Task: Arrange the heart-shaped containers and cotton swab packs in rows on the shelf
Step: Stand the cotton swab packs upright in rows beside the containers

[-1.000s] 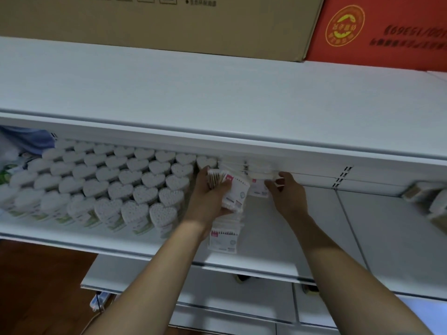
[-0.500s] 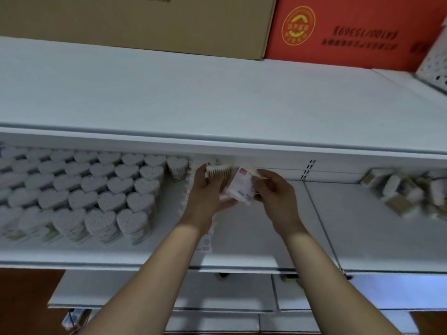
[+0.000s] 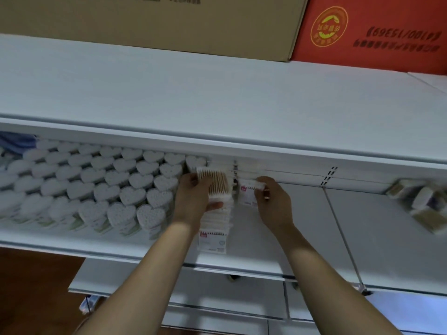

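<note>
Several white heart-shaped containers stand in rows on the left part of the white shelf. Right of them a row of flat cotton swab packs runs from the shelf's back to its front. My left hand grips a pack of wooden-stick swabs above that row. My right hand pinches another pack with a red label, held upright just right of the row. The rear packs are partly hidden under the upper shelf's edge.
An upper white shelf overhangs the work area, bearing a brown cardboard box and a red box. A loose heap of swab packs lies at the shelf's right end. A metal divider rod crosses the shelf.
The two hands have come apart: the left keeps the wooden-stick pack over the row, while the right now holds a separate red-labelled pack to the right. The camera view has shifted leftward.
</note>
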`<state>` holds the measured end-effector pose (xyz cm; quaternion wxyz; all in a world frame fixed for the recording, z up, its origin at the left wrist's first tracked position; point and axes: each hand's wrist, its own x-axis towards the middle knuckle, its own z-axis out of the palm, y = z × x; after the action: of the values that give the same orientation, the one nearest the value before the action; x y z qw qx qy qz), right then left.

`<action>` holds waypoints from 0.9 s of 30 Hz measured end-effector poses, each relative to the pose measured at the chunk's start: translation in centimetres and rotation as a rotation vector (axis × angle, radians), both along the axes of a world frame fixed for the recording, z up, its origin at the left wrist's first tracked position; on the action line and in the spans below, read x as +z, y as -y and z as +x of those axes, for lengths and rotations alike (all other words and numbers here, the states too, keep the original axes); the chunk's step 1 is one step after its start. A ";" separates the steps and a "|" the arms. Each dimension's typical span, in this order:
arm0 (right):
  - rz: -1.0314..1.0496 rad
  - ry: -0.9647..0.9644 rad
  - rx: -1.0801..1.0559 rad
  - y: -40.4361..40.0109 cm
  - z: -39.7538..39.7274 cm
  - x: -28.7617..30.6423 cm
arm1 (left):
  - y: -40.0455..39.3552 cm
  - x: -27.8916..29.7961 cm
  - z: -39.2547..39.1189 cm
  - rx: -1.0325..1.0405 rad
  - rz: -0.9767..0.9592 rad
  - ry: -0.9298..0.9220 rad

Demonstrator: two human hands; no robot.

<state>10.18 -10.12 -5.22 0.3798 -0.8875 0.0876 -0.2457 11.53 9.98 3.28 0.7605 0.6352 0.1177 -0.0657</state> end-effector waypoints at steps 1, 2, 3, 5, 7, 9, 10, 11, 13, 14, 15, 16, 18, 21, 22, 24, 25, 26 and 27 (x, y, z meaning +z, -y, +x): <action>-0.025 0.012 0.002 -0.2 0.2 -0.4 | -0.1 0.1 -0.1 -0.012 0.002 -0.002; -0.046 0.012 -0.007 -0.3 0.3 -0.5 | -0.2 0.1 -0.2 -0.022 0.002 -0.004; -0.060 0.016 -0.017 -0.4 0.5 -0.8 | -0.3 0.2 -0.3 -0.032 -0.001 -0.004; -0.108 0.032 -0.034 -0.2 0.8 -0.9 | -0.5 0.3 -0.4 -0.053 -0.004 0.005; -0.171 0.052 -0.049 0.0 1.1 -1.1 | -0.6 0.3 -0.5 -0.068 -0.005 0.006; -0.217 0.069 -0.055 0.1 1.2 -1.2 | -0.6 0.3 -0.6 -0.081 -0.008 0.008; -0.232 0.067 -0.055 0.1 1.1 -1.1 | -0.6 0.4 -0.7 -0.086 -0.010 0.009; -0.242 0.066 -0.042 0.2 1.2 -1.2 | -0.5 0.3 -0.8 -0.093 -0.008 0.013; -0.230 0.017 -0.025 0.2 1.1 -1.1 | -0.4 0.3 -0.8 -0.119 -0.017 0.016; -0.207 -0.018 -0.028 0.1 0.8 -0.9 | -0.3 0.3 -0.9 -0.136 -0.030 0.015; -0.188 -0.008 -0.036 0.3 0.6 -0.7 | -0.2 0.4 -0.9 -0.153 -0.042 0.017; -0.172 0.022 -0.048 0.4 0.2 -0.3 | 0.1 0.4 -0.9 -0.167 -0.054 0.019; -0.057 0.049 -0.093 0.3 -0.9 1.0 | 0.6 0.5 -0.9 -0.204 -0.067 0.032; 0.610 -0.191 0.023 -0.4 -2.4 4.9 | 1.7 0.7 -1.3 -0.293 -0.012 0.114; 0.803 -0.270 0.093 -0.5 -2.8 6.0 | 2.0 0.8 -1.5 -0.328 0.050 0.175; 0.913 -0.330 0.192 -0.2 -3.4 7.3 | 2.5 1.1 -1.9 -0.398 0.194 0.276; 0.910 -0.316 0.200 -0.1 -3.9 7.7 | 2.7 1.2 -2.0 -0.421 0.221 0.289; 0.911 -0.278 0.208 0.2 -4.2 7.7 | 3.0 1.1 -2.0 -0.446 0.212 0.291; 0.943 -0.248 0.210 0.4 -4.5 7.7 | 3.2 0.8 -1.9 -0.459 0.175 0.285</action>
<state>5.66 -10.56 2.43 0.7492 -0.6458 0.1438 -0.0321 9.59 6.81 4.12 0.6771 0.7111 -0.1320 -0.1358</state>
